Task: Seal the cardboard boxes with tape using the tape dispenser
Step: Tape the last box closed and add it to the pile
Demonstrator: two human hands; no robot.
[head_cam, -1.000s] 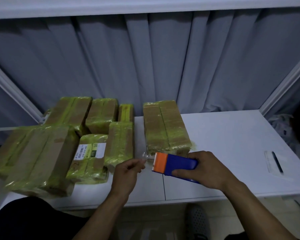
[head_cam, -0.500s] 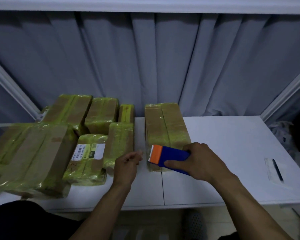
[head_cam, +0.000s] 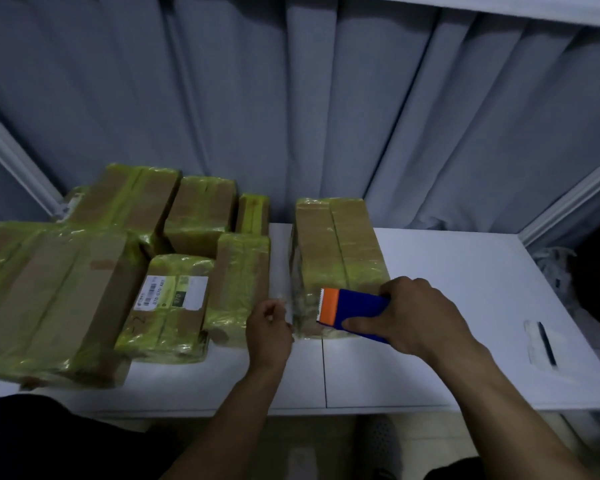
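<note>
**Tape drawn out at near end of box: risks, then layout**

Risks (judgement only). The clear tape strip (head_cam: pixel 290 308) between the hands shows only as a faint sheen and looks unsupported. If the hands drift together, it could go slack, fold onto itself or land crooked, which would leave a wrinkled seal. The cutter's serrated edge faces the left hand (head_cam: pixel 269 329), so a slip at the cut could nick the fingertips. Neither hand braces the box, so a hard sideways pull may slide it on the smooth white table (head_cam: pixel 465 306).

Layout. The right hand (head_cam: pixel 418 317) grips the blue plastic tape dispenser (head_cam: pixel 355 315) round its body, index finger laid along the lower edge. Its orange cutter head sits at the near end face of the long brown cardboard box (head_cam: pixel 336 251), which is already banded in yellow-green tape. The left hand is just beside the box's near-left corner, fingers curled and apparently pinching the strip's free end. The pinch itself is too dim to confirm. The box lies directly behind both hands. A bare lane of table separates it from the pile of wrapped cardboard boxes (head_cam: pixel 118 271) on the left.
</note>
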